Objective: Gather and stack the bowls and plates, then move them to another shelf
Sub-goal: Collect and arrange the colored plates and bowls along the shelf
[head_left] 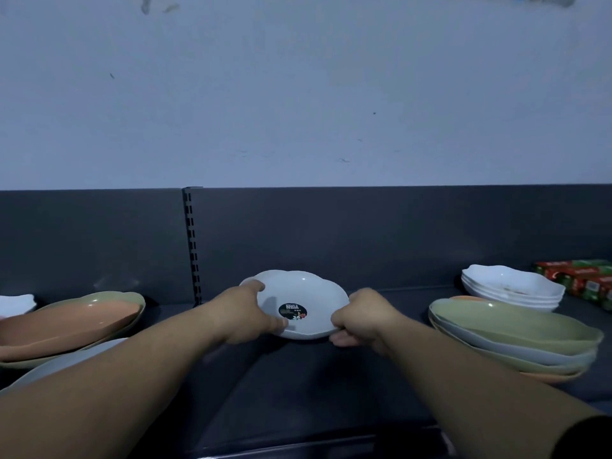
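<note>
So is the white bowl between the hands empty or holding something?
Empty. The white bowl shows a bare inside with only a round dark sticker on it. Both hands grip its rim, left hand, right hand.

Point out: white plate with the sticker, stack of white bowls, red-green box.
white plate [308,294], head view, bare inner surface above the sticker.
stack of white bowls [511,288], head view, top bowl's inside.
red-green box [583,276], head view, front face.
</note>
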The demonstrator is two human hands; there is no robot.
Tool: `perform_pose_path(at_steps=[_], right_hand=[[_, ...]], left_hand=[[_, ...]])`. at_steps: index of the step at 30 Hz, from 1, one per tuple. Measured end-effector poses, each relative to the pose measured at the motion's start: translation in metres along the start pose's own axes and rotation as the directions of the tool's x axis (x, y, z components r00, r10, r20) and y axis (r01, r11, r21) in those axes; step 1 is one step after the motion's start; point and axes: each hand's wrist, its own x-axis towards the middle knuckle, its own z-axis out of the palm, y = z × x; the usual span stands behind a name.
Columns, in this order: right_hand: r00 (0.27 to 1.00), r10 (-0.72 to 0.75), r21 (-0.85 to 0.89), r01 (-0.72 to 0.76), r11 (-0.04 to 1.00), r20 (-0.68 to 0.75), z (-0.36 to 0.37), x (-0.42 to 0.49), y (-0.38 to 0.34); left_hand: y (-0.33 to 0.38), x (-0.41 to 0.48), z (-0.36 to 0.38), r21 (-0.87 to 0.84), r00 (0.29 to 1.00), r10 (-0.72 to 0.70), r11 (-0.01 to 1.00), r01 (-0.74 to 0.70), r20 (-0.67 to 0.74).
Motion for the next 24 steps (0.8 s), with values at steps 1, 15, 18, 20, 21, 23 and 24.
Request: perform_pose_path(at_steps=[1, 15, 18, 20, 21, 23, 24], right_hand=[[1.000, -0.010, 0.021, 0.010, 1.000, -0.001, -0.007, -0.004, -0.003], [0.982, -0.126, 0.071, 0.137, 0.988, -0.144, -0.167, -0.068, -0.006], [0.978, -0.122, 0.051, 0.132, 0.990, -0.172, -0.201, -0.081, 0.007], [0.975, -0.117, 0.041, 0.126, 0.991, -0.188, -0.221, -0.089, 0.016], [0.975, -0.113, 0.037, 0.122, 0.992, -0.194, -0.230, -0.092, 0.021], [0.975, -0.105, 0.020, 0.111, 0.994, -0.197, -0.247, -0.098, 0.030], [0.975, -0.103, 0.006, 0.106, 0.994, -0.196, -0.254, -0.101, 0.034]], left_hand=[[0.005, -0.002, 0.000, -0.023, 0.999, 0.017, 1.000, -0.018, -0.032], [0.131, -0.041, 0.051, -0.316, 0.925, 0.191, 0.901, -0.298, -0.328], [0.161, -0.048, 0.075, -0.361, 0.922, 0.204, 0.875, -0.323, -0.330], [0.177, -0.052, 0.091, -0.404, 0.924, 0.206, 0.853, -0.331, -0.322], [0.184, -0.054, 0.098, -0.426, 0.926, 0.206, 0.841, -0.333, -0.317], [0.197, -0.057, 0.111, -0.456, 0.929, 0.208, 0.825, -0.335, -0.307], [0.203, -0.058, 0.118, -0.464, 0.931, 0.206, 0.821, -0.332, -0.301]])
